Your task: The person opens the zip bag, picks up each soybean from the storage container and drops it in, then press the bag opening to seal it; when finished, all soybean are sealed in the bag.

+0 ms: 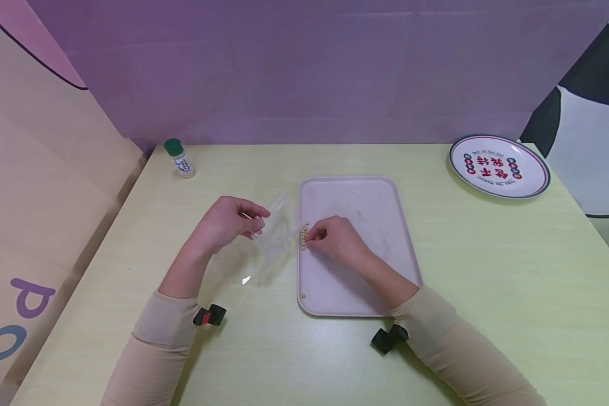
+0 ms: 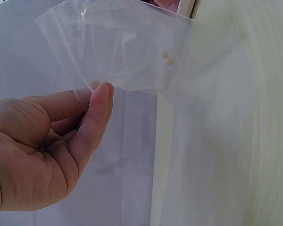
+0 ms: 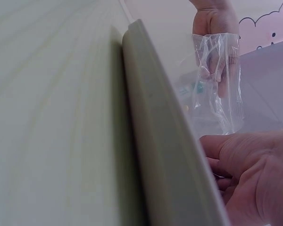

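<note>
My left hand (image 1: 235, 219) pinches a clear plastic bag (image 1: 279, 231) by its edge, just left of the tray; the bag hangs over the table. Two small pale beans (image 2: 168, 58) show through its film in the left wrist view. My right hand (image 1: 337, 239) reaches over the pale lilac tray (image 1: 355, 194), its curled fingertips right at a short row of round yellow beans (image 1: 303, 238) along the tray's left rim. I cannot tell whether a bean is between them. In the right wrist view the tray's rim hides those fingertips. A single bean (image 1: 303, 296) lies near the tray's front left corner.
A small bottle with a green cap (image 1: 179, 159) stands at the table's back left. At the back right lies an oval white plate (image 1: 499, 166) with red lettering. A purple backdrop (image 1: 304, 73) rises behind the table's (image 1: 264, 361) far edge.
</note>
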`<state>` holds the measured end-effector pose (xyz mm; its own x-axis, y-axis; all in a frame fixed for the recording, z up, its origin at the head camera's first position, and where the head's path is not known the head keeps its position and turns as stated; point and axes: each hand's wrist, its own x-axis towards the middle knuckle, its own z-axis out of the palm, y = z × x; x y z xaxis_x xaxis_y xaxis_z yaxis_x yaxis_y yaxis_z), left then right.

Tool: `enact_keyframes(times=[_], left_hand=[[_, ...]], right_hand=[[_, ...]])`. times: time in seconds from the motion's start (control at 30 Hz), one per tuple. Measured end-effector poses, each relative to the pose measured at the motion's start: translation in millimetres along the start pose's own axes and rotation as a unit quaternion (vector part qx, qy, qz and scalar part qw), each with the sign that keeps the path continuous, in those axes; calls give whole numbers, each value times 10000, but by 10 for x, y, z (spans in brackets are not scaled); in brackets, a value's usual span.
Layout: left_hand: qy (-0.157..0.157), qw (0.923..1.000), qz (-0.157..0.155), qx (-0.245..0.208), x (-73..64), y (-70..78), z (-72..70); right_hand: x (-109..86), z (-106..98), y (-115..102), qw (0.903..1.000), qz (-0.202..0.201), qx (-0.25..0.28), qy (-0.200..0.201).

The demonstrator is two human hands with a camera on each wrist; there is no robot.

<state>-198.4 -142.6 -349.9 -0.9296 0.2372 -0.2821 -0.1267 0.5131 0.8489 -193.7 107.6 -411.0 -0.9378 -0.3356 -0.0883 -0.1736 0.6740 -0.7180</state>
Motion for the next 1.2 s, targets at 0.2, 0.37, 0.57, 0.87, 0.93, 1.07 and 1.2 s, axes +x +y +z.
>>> enact_keyframes(times=[0.2, 0.37, 0.57, 0.87, 0.93, 1.07, 1.2], left_hand=[[-27, 9999, 118, -111, -11, -2, -6], [-69, 9995, 228, -197, -17, -7, -3], [-71, 9996, 196, -195, -21, 3, 1], [-61, 9997, 195, -134, -14, 8, 8], [-70, 9997, 213, -120, -10, 6, 13], [-87, 9997, 219, -104, -5, 0, 27], [-79, 9998, 180, -69, -9, 2, 34]], right_hand=[[8, 3, 8, 9999, 5, -95, 40], [7, -3, 3, 9999, 112, -64, 108], [3, -14, -3, 9996, 196, 70, 179], [8, -44, 14, 9988, 147, 377, 274], [16, -48, 26, 9984, 181, 445, 292], [25, -55, 34, 9977, 232, 533, 336], [12, -82, 10, 9969, 245, 649, 379]])
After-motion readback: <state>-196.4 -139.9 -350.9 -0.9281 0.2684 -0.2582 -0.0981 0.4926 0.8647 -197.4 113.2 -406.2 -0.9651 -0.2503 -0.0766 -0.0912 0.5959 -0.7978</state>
